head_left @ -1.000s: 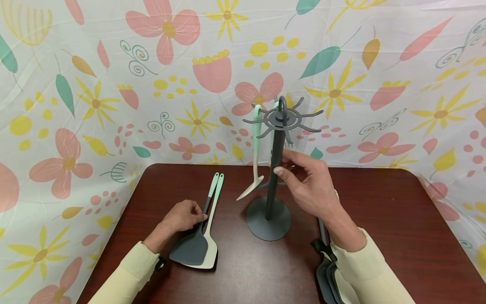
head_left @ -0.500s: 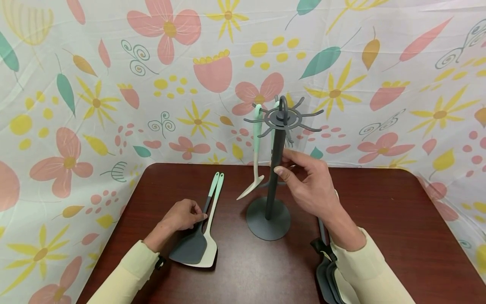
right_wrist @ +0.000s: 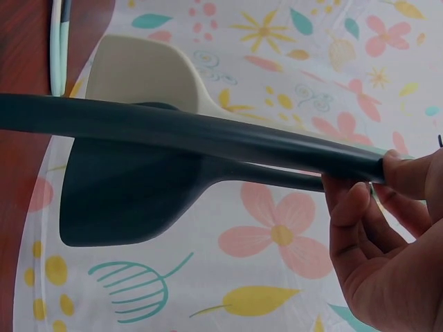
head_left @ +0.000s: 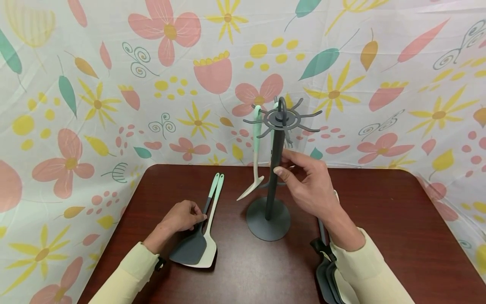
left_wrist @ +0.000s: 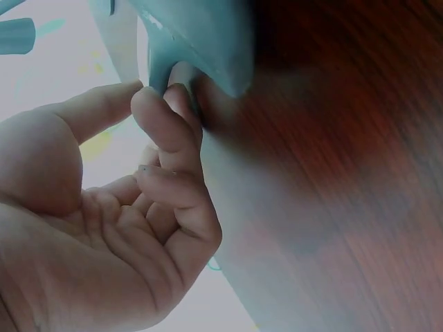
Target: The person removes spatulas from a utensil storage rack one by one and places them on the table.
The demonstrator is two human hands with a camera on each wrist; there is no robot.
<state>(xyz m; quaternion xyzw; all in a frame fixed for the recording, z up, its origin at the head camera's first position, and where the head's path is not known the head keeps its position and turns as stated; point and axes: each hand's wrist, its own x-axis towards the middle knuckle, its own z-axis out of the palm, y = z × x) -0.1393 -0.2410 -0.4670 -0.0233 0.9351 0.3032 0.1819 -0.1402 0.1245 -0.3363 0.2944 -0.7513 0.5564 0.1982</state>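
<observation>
My left hand [head_left: 181, 216] pinches the neck of a dark grey turner [head_left: 191, 248] with a mint handle, lying on the table. A cream turner [head_left: 210, 252] lies partly beneath it. In the left wrist view the thumb and forefinger meet at the grey turner's neck [left_wrist: 160, 72]. My right hand [head_left: 313, 183] grips the dark pole [head_left: 276, 169] of a standing utensil rack between thumb and fingers. From the rack's hooked ring [head_left: 282, 120] hangs a cream utensil [head_left: 256, 169]. The right wrist view shows a cream blade [right_wrist: 138, 69] and a grey turner [right_wrist: 124, 197] hanging behind the pole.
The rack's round base [head_left: 268, 226] stands mid-table. Several dark utensils [head_left: 326, 276] lie under the right forearm, partly hidden by it, with a black strap [head_left: 322, 249] near their necks. A flowered cloth [head_left: 212, 71] hangs behind the wooden table [head_left: 395, 211].
</observation>
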